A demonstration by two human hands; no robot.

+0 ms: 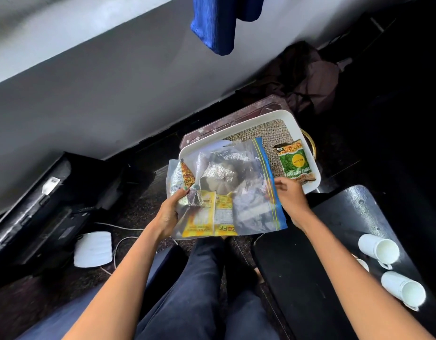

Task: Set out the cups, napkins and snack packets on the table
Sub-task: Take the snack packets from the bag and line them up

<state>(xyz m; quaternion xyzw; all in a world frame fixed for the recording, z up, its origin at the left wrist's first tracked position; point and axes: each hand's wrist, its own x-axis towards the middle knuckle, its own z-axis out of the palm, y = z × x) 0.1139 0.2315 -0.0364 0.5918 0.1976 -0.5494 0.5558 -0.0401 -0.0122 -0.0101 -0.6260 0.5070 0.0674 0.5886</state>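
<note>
Green snack packet (296, 161) on the white tray (300, 128), far right: yellow disc reads "Let's try"; the line beneath is partly legible, ending in "Tadka". Yellow packet (224, 212) inside the clear zip bag (246, 192), seen upside down: letters "ZOFF" at near edge. Remaining small print is too small to read.

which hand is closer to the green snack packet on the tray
Right. The right hand pinches the bag's zip edge just below the green snack packet; the left hand grips the bag's far side.
</note>
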